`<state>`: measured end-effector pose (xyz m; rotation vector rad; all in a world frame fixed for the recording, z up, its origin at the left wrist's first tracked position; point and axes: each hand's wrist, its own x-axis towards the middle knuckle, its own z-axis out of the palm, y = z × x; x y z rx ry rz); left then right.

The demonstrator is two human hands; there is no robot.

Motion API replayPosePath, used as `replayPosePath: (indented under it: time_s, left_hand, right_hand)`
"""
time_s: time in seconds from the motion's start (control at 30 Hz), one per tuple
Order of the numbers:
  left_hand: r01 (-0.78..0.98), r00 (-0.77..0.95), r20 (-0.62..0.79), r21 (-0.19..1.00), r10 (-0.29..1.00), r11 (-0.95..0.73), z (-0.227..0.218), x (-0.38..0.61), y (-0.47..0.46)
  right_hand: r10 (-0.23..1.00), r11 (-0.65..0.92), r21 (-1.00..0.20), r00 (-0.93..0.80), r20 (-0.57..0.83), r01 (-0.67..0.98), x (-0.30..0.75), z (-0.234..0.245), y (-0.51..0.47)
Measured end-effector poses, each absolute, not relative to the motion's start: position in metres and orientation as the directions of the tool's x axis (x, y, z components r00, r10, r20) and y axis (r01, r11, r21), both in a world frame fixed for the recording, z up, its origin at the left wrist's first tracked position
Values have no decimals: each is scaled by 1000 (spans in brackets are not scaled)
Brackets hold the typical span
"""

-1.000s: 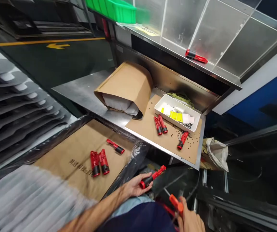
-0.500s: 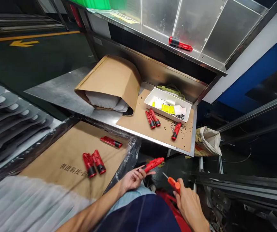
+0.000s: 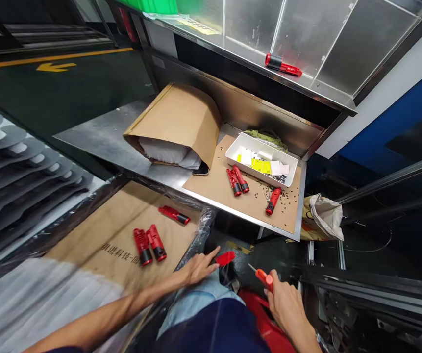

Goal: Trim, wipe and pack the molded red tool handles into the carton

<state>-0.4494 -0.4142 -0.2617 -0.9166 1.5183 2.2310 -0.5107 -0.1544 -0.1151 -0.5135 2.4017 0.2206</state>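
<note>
My left hand [image 3: 199, 268] is turned back-up above my lap, its fingers around one end of a red plastic housing [image 3: 226, 258]; the index finger points out and much of the housing is hidden. In my right hand [image 3: 287, 300] is an orange-handled screwdriver [image 3: 264, 278], its thin metal shaft pointing up and left, apart from the housing. To the left, a pair of red-and-black housings [image 3: 149, 244] lies side by side on a cardboard sheet [image 3: 122, 211], with a single housing [image 3: 174, 214] farther back.
On the metal bench stand a white tray [image 3: 233, 159] holding small black pieces and yellow packets, and an open brown paper bag [image 3: 177, 115]. Three more red housings [image 3: 273, 200] lie before the tray among scattered black bits. Another [image 3: 283, 64] rests on the shelf. A sack [image 3: 323, 215] stands right.
My left hand has rolled over from palm-up to back-up and moved slightly left, turning the red housing with it. My right hand holds the screwdriver almost as before. The view has shifted slightly.
</note>
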Motion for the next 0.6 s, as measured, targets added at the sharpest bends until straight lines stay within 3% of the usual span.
replayPosePath:
  time_s: [0.1, 0.23, 0.43, 0.6]
  left_hand:
    - [-636, -724, -684, 611, 91, -471, -256, -447, -412]
    - [-648, -631, -737, 330, 241, -686, -249, -442, -407]
    - [-359, -578, -753, -113, 316, -926, -242, -435, -395]
    - [-110, -613, -744, -252, 265, -961, -236, -433, -385]
  right_hand:
    - [-327, 904, 1, -690, -646, -428, -508, -121, -153]
    - [-315, 912, 6, -711, -629, -409, -512, -123, -148]
    - [-346, 892, 5, -690, -635, -452, -511, -113, -154]
    - [-400, 850, 29, -679, -615, -526, -498, -115, -164]
